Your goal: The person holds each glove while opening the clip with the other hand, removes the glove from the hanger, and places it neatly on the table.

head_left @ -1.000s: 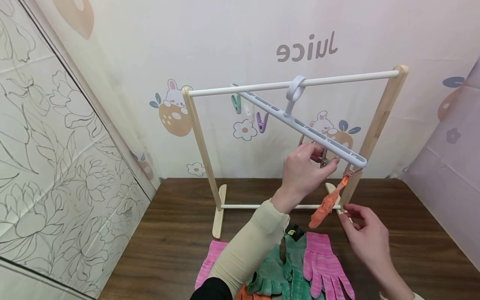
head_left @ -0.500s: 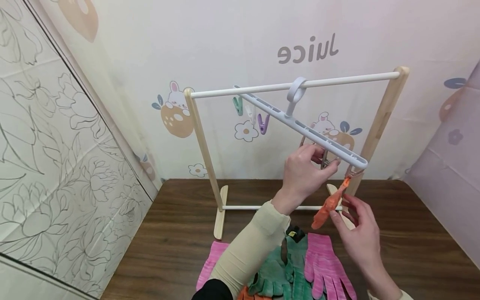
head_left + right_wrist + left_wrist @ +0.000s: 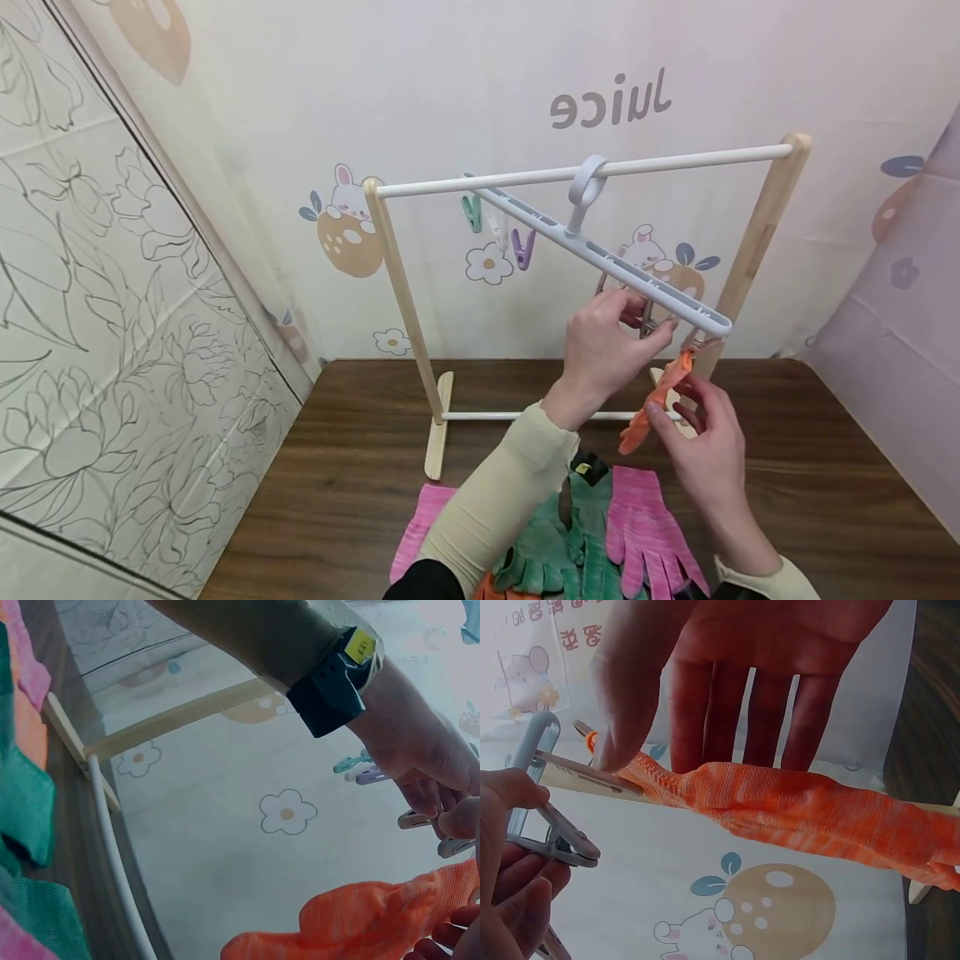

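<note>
With its fingertips, my left hand (image 3: pixel 603 342) pinches a grey clothespin (image 3: pixel 568 838) that hangs from the white hanger bar (image 3: pixel 637 277). Beside it, an orange knit glove (image 3: pixel 780 799) dangles from the bar's right end, its cuff caught in a brownish clothespin (image 3: pixel 692 342). My right hand (image 3: pixel 708 442) is at the glove from the right, the thumb touching its side. In the left wrist view the fingers of that hand (image 3: pixel 769 630) extend straight down, with their tips hidden behind the glove. Only part of the right hand shows in the right wrist view.
The hanger hooks over the top rod of a wooden rack (image 3: pixel 401 292). Green, white and purple clothespins (image 3: pixel 522 248) hang at its left end. Pink gloves (image 3: pixel 648 525), green gloves (image 3: pixel 542 546) and a partly covered orange glove lie on the brown table (image 3: pixel 330 483) in front.
My right hand has moved up and left from beside the rack's foot to the orange glove, and the glove has shifted slightly. My left hand stays at the grey clothespin.
</note>
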`<state>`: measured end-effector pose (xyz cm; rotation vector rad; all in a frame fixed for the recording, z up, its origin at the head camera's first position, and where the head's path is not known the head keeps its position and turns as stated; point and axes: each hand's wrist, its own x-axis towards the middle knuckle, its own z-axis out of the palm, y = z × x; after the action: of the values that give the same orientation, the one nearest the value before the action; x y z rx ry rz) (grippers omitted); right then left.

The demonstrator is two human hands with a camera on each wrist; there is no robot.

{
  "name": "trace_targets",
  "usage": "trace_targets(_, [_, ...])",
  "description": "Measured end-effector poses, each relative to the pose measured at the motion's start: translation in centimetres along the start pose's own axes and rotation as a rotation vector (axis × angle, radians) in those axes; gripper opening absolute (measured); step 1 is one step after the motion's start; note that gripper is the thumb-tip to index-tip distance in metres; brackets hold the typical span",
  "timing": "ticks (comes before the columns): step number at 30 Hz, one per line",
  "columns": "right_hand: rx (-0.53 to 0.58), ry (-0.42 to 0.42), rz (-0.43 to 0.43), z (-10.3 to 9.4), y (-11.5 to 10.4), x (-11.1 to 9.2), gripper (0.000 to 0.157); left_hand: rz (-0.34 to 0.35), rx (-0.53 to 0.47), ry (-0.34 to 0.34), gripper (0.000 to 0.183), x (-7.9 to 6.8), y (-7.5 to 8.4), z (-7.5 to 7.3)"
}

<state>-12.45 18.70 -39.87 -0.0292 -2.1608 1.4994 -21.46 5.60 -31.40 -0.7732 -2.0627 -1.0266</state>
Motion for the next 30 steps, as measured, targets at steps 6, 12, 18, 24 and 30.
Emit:
trace_targets(6, [0.014, 0.026, 0.069, 0.4, -0.2, 0.9, 0.062, -0.007, -0.005, 0.004, 0.024, 0.0, 0.0, 0.0])
trace_targets(12, [0.013, 0.062, 0.099, 0.5, -0.4, 1.5, 0.058, 0.003, -0.002, 0.001, 0.024, 0.0, 0.0, 0.1])
trace_targets(18, [0.033, 0.152, 0.035, 0.6, 0.1, 1.6, 0.043, 0.003, -0.003, 0.003, 0.025, -0.1, -0.2, 0.2])
trace_targets(24, [0.016, 0.236, -0.028, 0.6, 0.3, 1.6, 0.023, 0.005, 0.000, 0.013, 0.026, -0.1, -0.3, 0.1])
trace_targets(30, [0.021, 0.236, -0.038, 0.6, 0.6, 1.7, 0.020, 0.000, 0.039, 0.010, 0.028, -0.2, -0.2, -0.1])
